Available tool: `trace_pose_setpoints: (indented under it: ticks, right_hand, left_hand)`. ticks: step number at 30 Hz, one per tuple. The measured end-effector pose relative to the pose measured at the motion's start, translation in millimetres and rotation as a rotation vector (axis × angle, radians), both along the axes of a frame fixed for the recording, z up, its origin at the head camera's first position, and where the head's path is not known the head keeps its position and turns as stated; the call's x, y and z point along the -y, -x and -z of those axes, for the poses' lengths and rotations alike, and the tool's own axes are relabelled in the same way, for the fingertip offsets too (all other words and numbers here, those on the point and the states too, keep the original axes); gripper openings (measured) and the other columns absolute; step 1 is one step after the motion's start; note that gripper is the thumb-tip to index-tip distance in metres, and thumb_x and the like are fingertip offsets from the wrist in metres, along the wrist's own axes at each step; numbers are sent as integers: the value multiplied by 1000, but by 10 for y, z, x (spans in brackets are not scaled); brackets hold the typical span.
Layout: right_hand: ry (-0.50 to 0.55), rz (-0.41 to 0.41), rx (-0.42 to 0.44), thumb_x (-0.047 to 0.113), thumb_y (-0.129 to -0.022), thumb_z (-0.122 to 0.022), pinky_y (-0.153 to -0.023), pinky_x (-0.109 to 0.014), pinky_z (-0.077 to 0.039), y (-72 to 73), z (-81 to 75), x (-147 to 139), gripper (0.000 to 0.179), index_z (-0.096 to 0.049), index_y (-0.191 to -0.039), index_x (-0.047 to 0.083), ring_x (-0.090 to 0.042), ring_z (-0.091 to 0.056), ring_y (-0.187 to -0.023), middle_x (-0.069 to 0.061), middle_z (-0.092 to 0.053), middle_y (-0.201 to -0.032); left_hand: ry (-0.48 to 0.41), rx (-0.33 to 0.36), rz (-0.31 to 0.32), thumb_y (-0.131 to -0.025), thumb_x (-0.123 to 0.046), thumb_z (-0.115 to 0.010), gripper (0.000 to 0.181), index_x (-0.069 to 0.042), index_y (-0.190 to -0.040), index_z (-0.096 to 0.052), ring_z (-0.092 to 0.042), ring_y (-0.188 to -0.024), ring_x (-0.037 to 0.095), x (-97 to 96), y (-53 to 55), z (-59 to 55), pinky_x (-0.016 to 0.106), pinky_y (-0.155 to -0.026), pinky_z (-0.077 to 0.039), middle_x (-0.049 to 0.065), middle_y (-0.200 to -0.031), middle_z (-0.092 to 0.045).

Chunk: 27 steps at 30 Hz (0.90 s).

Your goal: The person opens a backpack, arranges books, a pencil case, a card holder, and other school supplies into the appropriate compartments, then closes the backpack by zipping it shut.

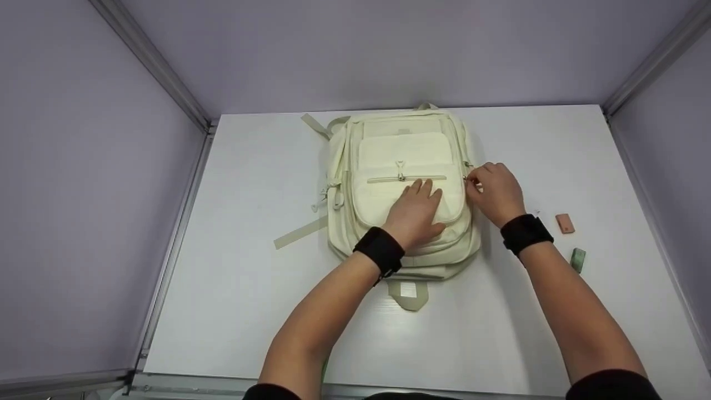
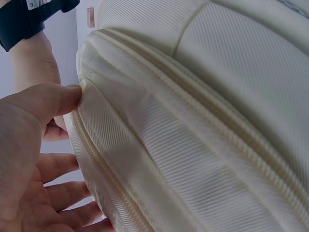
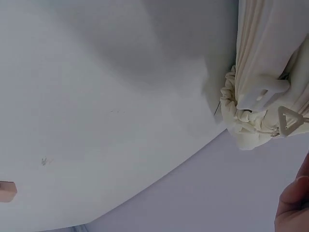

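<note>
A cream backpack point(image 1: 408, 150) lies front side up on the white table. My left hand point(image 1: 414, 216) rests on its front pocket below a short horizontal zipper point(image 1: 407, 179), the fingers straight and slightly spread. In the left wrist view the left thumb and fingers point(image 2: 38, 159) lie along the pocket's edge, beside a curved zipper point(image 2: 212, 118). At the backpack's right side my right hand point(image 1: 496, 191) pinches a small zipper pull point(image 1: 465, 178) between thumb and index finger. Only part of the right hand point(image 3: 294, 208) shows in the right wrist view, near a triangular pull point(image 3: 289, 122).
To the right on the table point(image 1: 250, 183) lie a small pink block point(image 1: 565, 223) and a green block point(image 1: 577, 260). Loose straps point(image 1: 301, 232) stick out on the backpack's left, and a loop point(image 1: 411, 303) extends toward the front. Grey panels point(image 1: 355, 55) enclose the table.
</note>
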State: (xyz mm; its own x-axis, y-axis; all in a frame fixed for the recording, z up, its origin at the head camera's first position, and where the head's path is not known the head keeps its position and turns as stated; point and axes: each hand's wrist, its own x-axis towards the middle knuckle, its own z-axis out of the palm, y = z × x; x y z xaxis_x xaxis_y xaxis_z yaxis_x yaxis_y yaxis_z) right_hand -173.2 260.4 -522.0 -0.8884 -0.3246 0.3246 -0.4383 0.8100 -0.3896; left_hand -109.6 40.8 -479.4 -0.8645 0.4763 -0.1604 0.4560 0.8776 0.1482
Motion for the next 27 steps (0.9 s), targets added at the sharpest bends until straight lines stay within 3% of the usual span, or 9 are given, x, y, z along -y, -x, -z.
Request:
trace_pose_setpoints:
  ticks: [8,12,22,27]
  right_hand:
    - [-37,-80,-15,8,-91,-73,-76,-45,-49,-50,-32,-66,6,-72,-93,3,-32,-57,-86,-11,-67,-91]
    - [3,-73,33,9,-89,-72,-78,-45,-48,-102,-32,-73,5,-70,-91,4,-31,-56,-90,-10,-65,-95]
    - [387,167,396,19,-96,-60,-67,-32,-42,-199,45,-25,21,-69,-107,3,-21,-50,-83,-9,-62,-109]
    - [550,197,501,29,-101,-64,-63,-23,-44,-201,51,-34,31,-68,-115,2,-17,-54,-82,-8,-65,-102]
  left_hand:
    - [-2,8,-2,-99,-54,-61,77,-9,-158,-40,-26,-152,32,-1,8,1,41,-122,-24,17,-164,-31]
    - [-1,12,-3,-99,-54,-61,77,-9,-158,-39,-26,-152,32,-2,4,-3,41,-121,-24,17,-164,-31]
    - [-3,24,-13,-99,-53,-61,77,-9,-159,-37,-24,-153,33,-15,-12,-3,42,-122,-23,18,-165,-28]
    - [-8,24,-16,-100,-53,-61,77,-9,-159,-37,-23,-153,33,-20,-9,9,42,-122,-22,18,-165,-28]
